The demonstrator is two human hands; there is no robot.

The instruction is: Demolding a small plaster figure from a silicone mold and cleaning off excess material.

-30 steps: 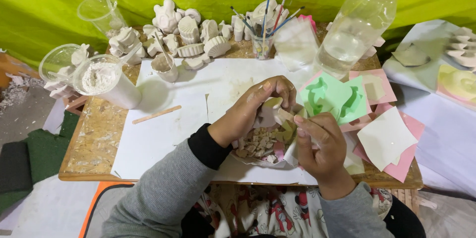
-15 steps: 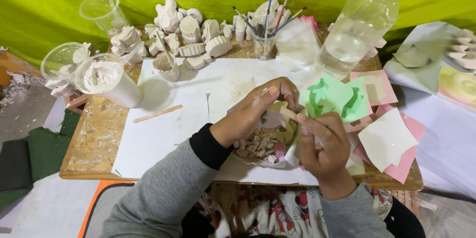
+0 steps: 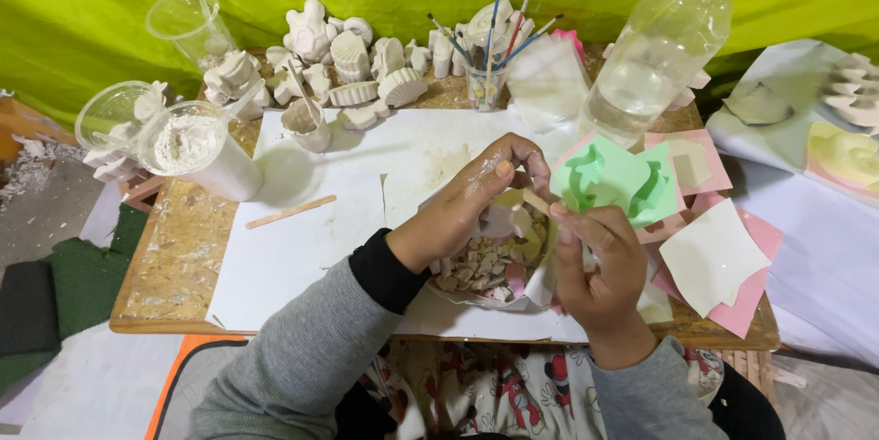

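My left hand (image 3: 476, 197) grips a small yellow mould (image 3: 513, 218) with a white plaster piece in it, held over a bowl of broken plaster bits (image 3: 476, 268). My right hand (image 3: 600, 261) pinches a thin wooden stick (image 3: 536, 203) whose tip touches the mould. Both hands hover above white paper (image 3: 311, 239) on the chipboard table (image 3: 174, 257).
Green moulds (image 3: 613, 179) and pink and white sheets (image 3: 719, 261) lie to the right. A clear water bottle (image 3: 655, 51), a cup of paintbrushes (image 3: 490, 74) and several white plaster figures (image 3: 352, 65) stand at the back. A cup of white powder (image 3: 197, 152) and a loose wooden stick (image 3: 291, 212) lie left.
The hands shifted slightly; the stick tip has moved along the mould's edge. Everything else stays put.
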